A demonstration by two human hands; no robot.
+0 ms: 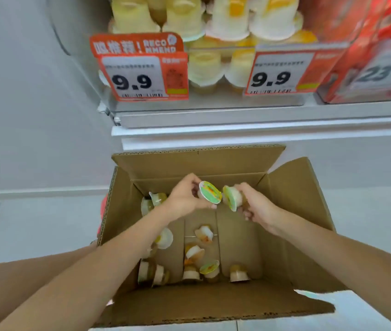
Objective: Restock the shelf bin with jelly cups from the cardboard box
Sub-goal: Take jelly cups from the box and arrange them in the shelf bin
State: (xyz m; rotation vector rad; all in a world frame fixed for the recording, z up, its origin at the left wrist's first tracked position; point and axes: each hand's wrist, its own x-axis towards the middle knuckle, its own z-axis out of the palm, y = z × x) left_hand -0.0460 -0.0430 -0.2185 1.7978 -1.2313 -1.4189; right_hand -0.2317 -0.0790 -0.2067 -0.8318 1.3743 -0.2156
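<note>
Your left hand (185, 197) is curled around a jelly cup (210, 191), thumb under it and fingers over the top, with the green-and-yellow foil lid turned toward the camera. Your right hand (257, 207) grips a second jelly cup (232, 199), fingers wrapped around its body, its lid edge tilted toward the first cup. The two cups sit just beside each other, and you hold both over the far half of the open cardboard box (297, 211), at about 12 o'clock from its middle.

On the box floor lie more loose jelly cups (194, 253), tipped at all angles: a cluster at 6 to 7 o'clock near the close wall, a few toward the centre, and a couple at 10 o'clock under your left wrist. The box stands on the pale floor (22, 223) with its flaps folded outward.

At 12 o'clock above the box, the clear shelf bin (213, 46) already holds stacked jelly cups, yellow on the left and white with orange on the right. Two orange price tags (142, 77) reading 9.9 hang on its front. A red package (368, 44) stands at 2 o'clock beside the bin.
</note>
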